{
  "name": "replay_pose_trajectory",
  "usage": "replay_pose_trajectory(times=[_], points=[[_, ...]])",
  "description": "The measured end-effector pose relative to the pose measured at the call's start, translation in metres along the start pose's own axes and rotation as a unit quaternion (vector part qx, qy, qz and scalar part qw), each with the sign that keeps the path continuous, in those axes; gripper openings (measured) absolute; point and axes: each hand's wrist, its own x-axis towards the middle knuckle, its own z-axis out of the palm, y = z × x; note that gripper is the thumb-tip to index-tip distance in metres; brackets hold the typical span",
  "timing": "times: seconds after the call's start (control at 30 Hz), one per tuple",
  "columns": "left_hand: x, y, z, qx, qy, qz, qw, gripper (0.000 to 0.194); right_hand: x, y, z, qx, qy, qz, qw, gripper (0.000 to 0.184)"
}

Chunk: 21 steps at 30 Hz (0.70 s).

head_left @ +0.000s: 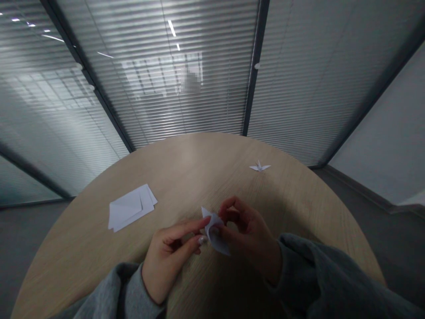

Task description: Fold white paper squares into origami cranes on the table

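Note:
Between both hands, above the near part of the table, is a small folded piece of white paper (217,241) with a pointed tip at its upper left and another at its lower right. My left hand (175,250) pinches its left side between thumb and fingers. From the right, my right hand (247,228) grips it, the thumb pressed on its curved face and the fingers bent behind. The fingers hide part of the folds. Farther off to the right, a finished white paper crane (260,167) stands with its wings spread.
A loose stack of white paper sheets (128,210) lies at the left of the round wooden table (186,170). Glass panels with blinds (199,110) rise just behind the table's far edge, and a white wall (381,128) stands at the right.

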Motion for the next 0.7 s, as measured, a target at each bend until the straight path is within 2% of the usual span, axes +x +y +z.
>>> replay_pose_trajectory(times=[0.13, 0.4, 0.57, 0.7], points=[[0.0, -0.001, 0.0, 0.018, 0.005, -0.003, 1.0, 0.016, 0.0, 0.0, 0.001, 0.004, 0.005, 0.017, 1.0, 0.026], [-0.002, -0.012, 0.002, -0.047, 0.021, -0.059, 0.997, 0.02, 0.0, 0.0, 0.002, -0.015, 0.02, 0.026, 0.999, 0.026], [0.001, -0.012, 0.001, -0.115, 0.038, -0.102, 0.987, 0.026, -0.002, -0.002, 0.001, 0.033, -0.02, 0.044, 0.998, 0.03], [0.003, -0.007, 0.0, -0.155, 0.037, -0.102, 0.982, 0.026, -0.003, -0.003, 0.001, 0.068, -0.054, 0.032, 0.996, 0.034]])
